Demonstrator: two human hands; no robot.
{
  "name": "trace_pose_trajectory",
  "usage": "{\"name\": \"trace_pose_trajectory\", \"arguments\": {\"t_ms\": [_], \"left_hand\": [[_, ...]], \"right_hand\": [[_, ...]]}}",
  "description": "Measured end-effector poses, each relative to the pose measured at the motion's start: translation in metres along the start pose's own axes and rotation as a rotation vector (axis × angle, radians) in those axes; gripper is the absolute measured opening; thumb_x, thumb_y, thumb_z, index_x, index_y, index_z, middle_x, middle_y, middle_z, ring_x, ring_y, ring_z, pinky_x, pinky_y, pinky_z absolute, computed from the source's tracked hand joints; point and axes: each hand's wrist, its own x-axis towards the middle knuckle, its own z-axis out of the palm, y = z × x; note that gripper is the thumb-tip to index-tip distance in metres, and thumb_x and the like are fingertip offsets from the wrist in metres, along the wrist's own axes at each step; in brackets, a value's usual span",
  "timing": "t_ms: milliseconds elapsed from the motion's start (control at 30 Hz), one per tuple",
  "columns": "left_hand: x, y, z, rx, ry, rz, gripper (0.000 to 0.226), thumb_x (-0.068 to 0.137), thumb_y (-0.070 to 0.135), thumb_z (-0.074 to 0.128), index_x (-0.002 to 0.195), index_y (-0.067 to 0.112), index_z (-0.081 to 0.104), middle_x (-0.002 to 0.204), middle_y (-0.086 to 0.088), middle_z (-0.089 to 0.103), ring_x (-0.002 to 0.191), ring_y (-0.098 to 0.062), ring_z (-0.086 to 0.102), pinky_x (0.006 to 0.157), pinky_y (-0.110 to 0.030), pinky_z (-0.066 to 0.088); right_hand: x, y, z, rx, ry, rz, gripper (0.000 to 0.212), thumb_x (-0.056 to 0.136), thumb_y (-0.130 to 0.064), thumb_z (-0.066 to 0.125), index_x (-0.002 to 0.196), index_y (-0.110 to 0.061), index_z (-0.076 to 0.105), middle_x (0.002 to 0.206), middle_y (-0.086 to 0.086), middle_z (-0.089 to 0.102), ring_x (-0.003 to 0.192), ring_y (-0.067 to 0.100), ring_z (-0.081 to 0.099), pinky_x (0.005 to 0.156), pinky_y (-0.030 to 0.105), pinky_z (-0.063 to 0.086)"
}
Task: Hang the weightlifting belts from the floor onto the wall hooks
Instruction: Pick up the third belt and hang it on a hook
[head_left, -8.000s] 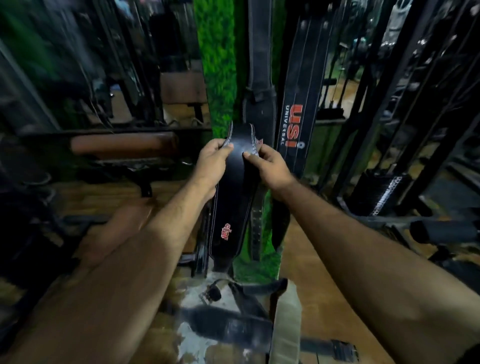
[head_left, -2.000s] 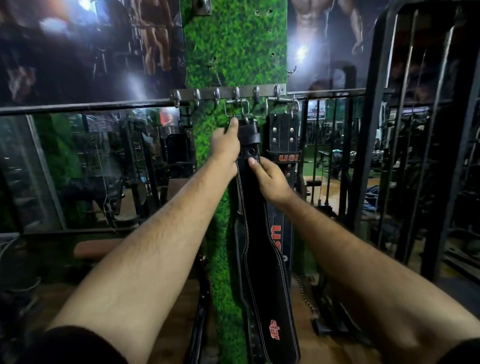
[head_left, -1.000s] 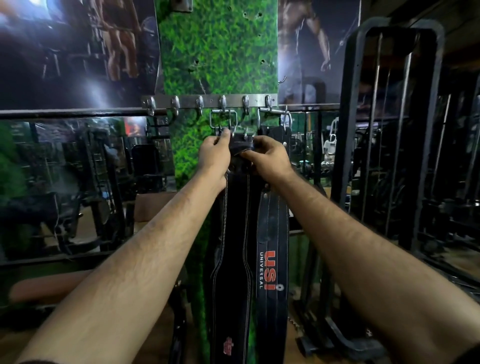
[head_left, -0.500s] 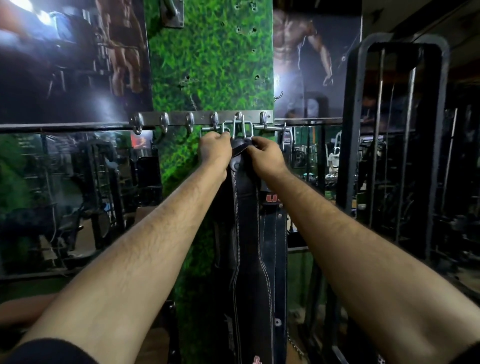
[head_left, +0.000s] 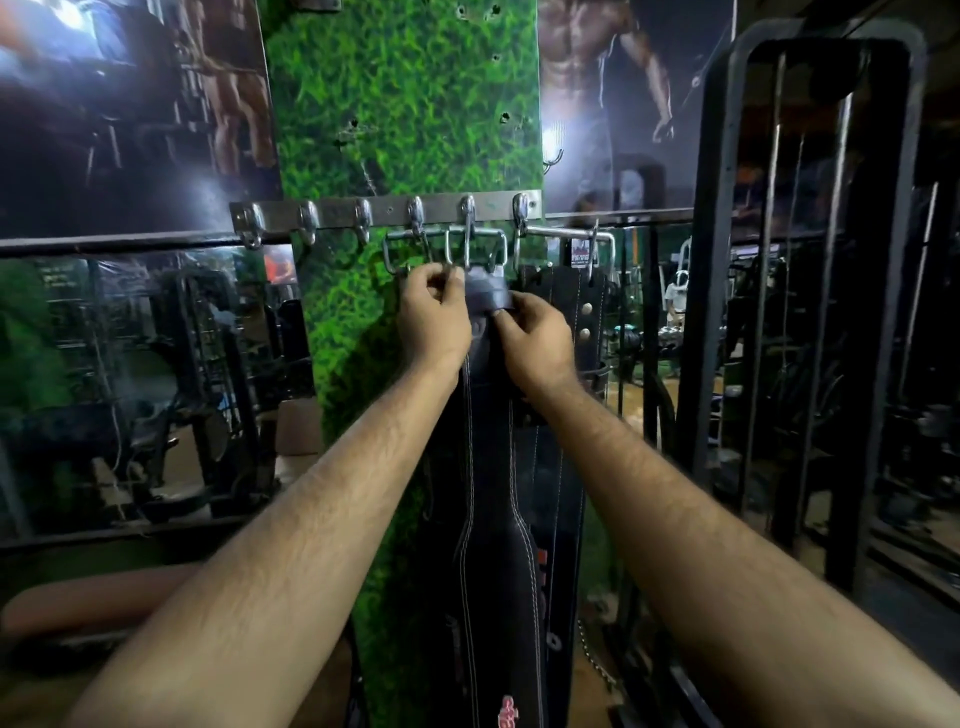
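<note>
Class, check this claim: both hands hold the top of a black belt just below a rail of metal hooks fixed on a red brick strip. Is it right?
Not quite. The head view shows the hook rail fixed on a green grass-patterned strip, not red brick. Both hands, left and right, do hold the belt top below it.

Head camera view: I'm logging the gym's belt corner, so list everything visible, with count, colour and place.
Hook rail: one, silver metal, six hooks, across the green panel.
Green panel: one, grass print, centre wall.
Held belt: one, black with white stitching, hanging below the hands, buckle at the middle hooks.
Hung belt: one, black with rivets, on the rightmost hook.
Posters: two, dark, either side of the panel.
Mirror: one, left, below the rail.
Machine frame: one, black, right.
Bench pad: one, brown, lower left.
Left hand: fingers closed at the belt's top.
Right hand: same, beside it.
</note>
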Motion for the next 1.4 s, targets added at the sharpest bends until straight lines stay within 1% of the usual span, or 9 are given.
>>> {"name": "trace_pose_trajectory", "arguments": {"t_ms": [167,433,567,733,833,900,1000,1133,1400], "left_hand": [[-0.045,-0.040,-0.016,-0.399,-0.126,-0.216,0.032,0.095,0.003,0.062,0.126,0.008,0.054,0.113,-0.019,0.069,0.100,-0.024,0.068,0.089,-0.031,0.057],[-0.062,-0.053,-0.031,-0.335,-0.144,-0.322,0.043,0.090,-0.002,0.067,0.130,-0.010,0.055,0.124,-0.028,0.066,0.118,-0.037,0.065,0.108,-0.047,0.049],[-0.086,-0.069,-0.034,-0.272,-0.171,-0.346,0.020,0.091,0.000,0.068,0.110,0.003,0.063,0.088,0.009,0.074,0.079,0.005,0.066,0.073,-0.008,0.052],[-0.128,-0.108,-0.047,-0.166,-0.268,-0.388,0.021,0.092,0.004,0.067,0.085,0.021,0.058,0.064,0.028,0.068,0.067,0.015,0.062,0.069,-0.008,0.048],[-0.144,-0.135,-0.060,-0.067,-0.287,-0.414,0.046,0.085,0.027,0.078,0.120,0.000,0.062,0.115,-0.003,0.073,0.110,-0.015,0.069,0.096,-0.030,0.055],[-0.160,-0.159,-0.072,-0.030,-0.302,-0.450,0.053,0.080,0.036,0.080,0.116,0.000,0.064,0.116,-0.017,0.072,0.111,-0.034,0.069,0.099,-0.049,0.055],[-0.192,-0.188,-0.090,-0.052,-0.330,-0.546,0.013,0.088,0.013,0.074,0.098,0.015,0.066,0.095,-0.001,0.079,0.094,-0.021,0.076,0.087,-0.040,0.061],[-0.229,-0.235,-0.114,-0.007,-0.376,-0.651,0.028,0.086,0.015,0.077,0.104,0.000,0.063,0.100,-0.010,0.077,0.094,-0.020,0.075,0.085,-0.035,0.060],[-0.301,-0.323,-0.155,0.233,-0.565,-0.790,0.034,0.080,0.025,0.083,0.101,-0.001,0.073,0.092,-0.004,0.078,0.086,-0.010,0.075,0.077,-0.027,0.057]], "right_hand": [[-0.039,0.012,-0.004,-0.077,0.049,-0.116,0.043,0.089,-0.028,0.071,0.131,-0.021,0.065,0.112,-0.001,0.076,0.105,0.017,0.071,0.094,0.034,0.056],[-0.078,0.030,0.003,-0.020,0.046,-0.095,0.049,0.089,-0.028,0.073,0.136,-0.023,0.061,0.115,-0.004,0.076,0.104,0.011,0.071,0.095,0.030,0.057],[-0.097,0.070,0.008,0.184,-0.028,0.091,0.023,0.087,-0.033,0.077,0.106,-0.022,0.073,0.085,-0.006,0.075,0.079,0.010,0.072,0.075,0.036,0.062],[-0.129,0.117,0.010,0.314,-0.196,0.216,0.010,0.089,-0.022,0.077,0.080,-0.020,0.071,0.072,-0.002,0.070,0.064,0.007,0.061,0.060,0.025,0.052],[-0.158,0.149,0.014,0.313,-0.303,0.234,0.008,0.090,-0.017,0.076,0.083,-0.019,0.071,0.074,-0.009,0.071,0.068,0.004,0.064,0.065,0.023,0.052],[-0.171,0.168,0.017,0.290,-0.306,0.250,0.012,0.088,-0.018,0.077,0.081,-0.019,0.068,0.072,-0.015,0.070,0.068,0.000,0.062,0.064,0.024,0.051],[-0.190,0.198,0.024,0.257,-0.303,0.329,0.036,0.084,-0.033,0.081,0.077,-0.004,0.061,0.072,0.002,0.064,0.066,0.020,0.057,0.061,0.045,0.052],[-0.234,0.233,0.032,0.305,-0.394,0.421,0.020,0.089,-0.012,0.076,0.101,0.004,0.071,0.096,0.010,0.076,0.087,0.020,0.071,0.081,0.040,0.059],[-0.320,0.324,0.045,-0.053,-0.651,0.538,0.052,0.070,-0.064,0.078,0.103,-0.023,0.078,0.102,-0.008,0.079,0.096,0.007,0.074,0.087,0.041,0.061]]}}
